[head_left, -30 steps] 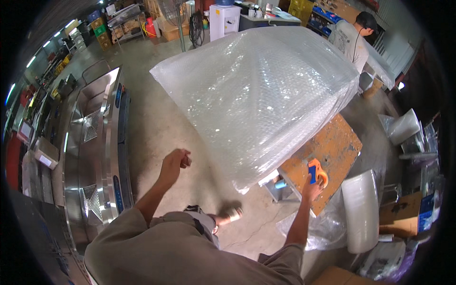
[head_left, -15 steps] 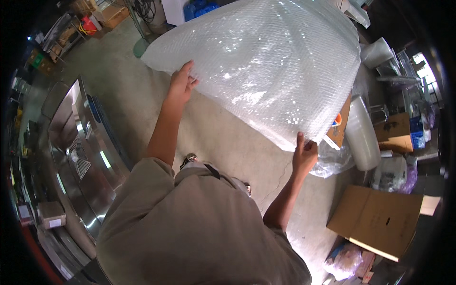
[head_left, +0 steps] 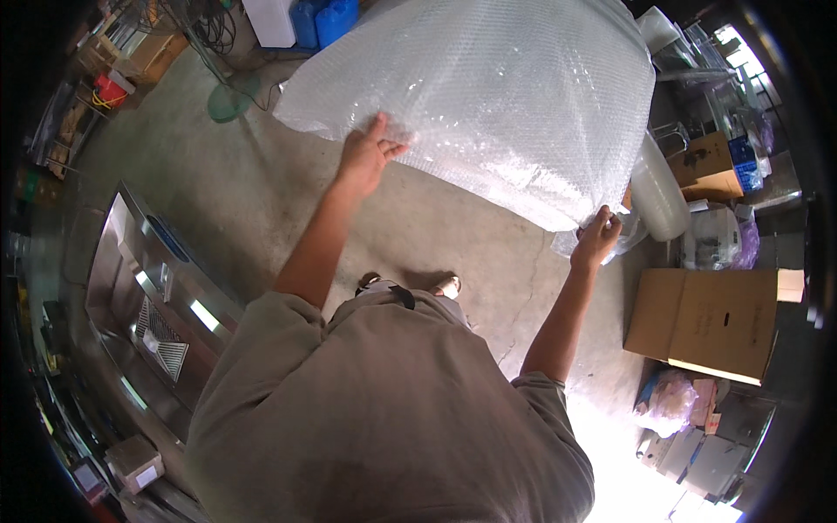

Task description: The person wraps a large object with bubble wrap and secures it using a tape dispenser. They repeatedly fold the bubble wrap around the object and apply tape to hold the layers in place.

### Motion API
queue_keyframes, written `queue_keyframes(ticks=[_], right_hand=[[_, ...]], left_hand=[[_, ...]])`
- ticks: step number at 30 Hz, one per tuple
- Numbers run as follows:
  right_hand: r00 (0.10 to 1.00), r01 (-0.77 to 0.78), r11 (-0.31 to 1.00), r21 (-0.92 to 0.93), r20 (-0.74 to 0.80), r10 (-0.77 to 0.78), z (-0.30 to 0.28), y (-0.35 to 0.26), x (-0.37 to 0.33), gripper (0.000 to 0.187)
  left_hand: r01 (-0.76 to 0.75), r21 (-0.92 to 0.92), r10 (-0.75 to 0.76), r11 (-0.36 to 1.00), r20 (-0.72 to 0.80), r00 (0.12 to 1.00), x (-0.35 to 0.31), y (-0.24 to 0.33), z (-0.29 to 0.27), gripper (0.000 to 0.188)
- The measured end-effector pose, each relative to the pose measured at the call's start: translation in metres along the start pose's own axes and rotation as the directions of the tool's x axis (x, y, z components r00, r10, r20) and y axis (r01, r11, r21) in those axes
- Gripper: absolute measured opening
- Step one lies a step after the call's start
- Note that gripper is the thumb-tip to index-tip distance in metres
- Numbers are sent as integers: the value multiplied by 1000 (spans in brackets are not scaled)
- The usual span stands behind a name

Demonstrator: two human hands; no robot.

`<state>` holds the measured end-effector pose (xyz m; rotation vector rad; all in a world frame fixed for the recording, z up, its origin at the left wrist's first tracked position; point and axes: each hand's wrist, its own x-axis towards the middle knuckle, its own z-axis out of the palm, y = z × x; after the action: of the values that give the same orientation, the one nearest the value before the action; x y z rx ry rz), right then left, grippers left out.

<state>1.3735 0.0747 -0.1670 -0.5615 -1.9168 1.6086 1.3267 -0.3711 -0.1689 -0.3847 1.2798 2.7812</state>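
A wide sheet of clear bubble wrap [head_left: 497, 96] spreads out in front of me, its near edge facing my body. My left hand [head_left: 366, 157] is at that edge, left of the middle, thumb and fingers closed on the film. At the sheet's near right corner my right hand [head_left: 599, 235] pinches the plastic between thumb and curled fingers. Between the two hands the edge sags a little and shines with reflected light. Whatever lies under the sheet is mostly hidden.
On the left stands a stainless steel unit [head_left: 157, 288] with a grille. Right of me are a large cardboard box [head_left: 706, 322], a bubble wrap roll [head_left: 656, 192] and a bagged bundle [head_left: 671, 403]. Blue containers [head_left: 336, 19] and a green round stand base [head_left: 234, 100] are at the back.
Both hands and the sheet's near edge have shifted right in view, the right hand also farther forward. The sheet now covers most of the printed carton at its right. My view has turned somewhat.
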Motion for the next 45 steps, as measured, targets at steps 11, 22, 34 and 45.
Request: queue_keyframes(ticks=[11, 22, 34, 45], right_hand=[[900, 115, 777, -619, -266, -345, 46, 58, -3, 34], [855, 207, 940, -273, -416, -309, 61, 82, -3, 35], [865, 100, 945, -310, -442, -237, -78, 117, 186, 29], [982, 168, 152, -974, 178, 60, 25, 266, 459, 66]], left_hand=[[-68, -35, 62, 997, -151, 987, 69, -82, -51, 56], [-541, 839, 949, 56, 123, 291, -22, -60, 33, 43], [-569, 285, 113, -772, 941, 319, 73, -156, 84, 70], [-555, 365, -25, -747, 819, 573, 39, -134, 105, 79]])
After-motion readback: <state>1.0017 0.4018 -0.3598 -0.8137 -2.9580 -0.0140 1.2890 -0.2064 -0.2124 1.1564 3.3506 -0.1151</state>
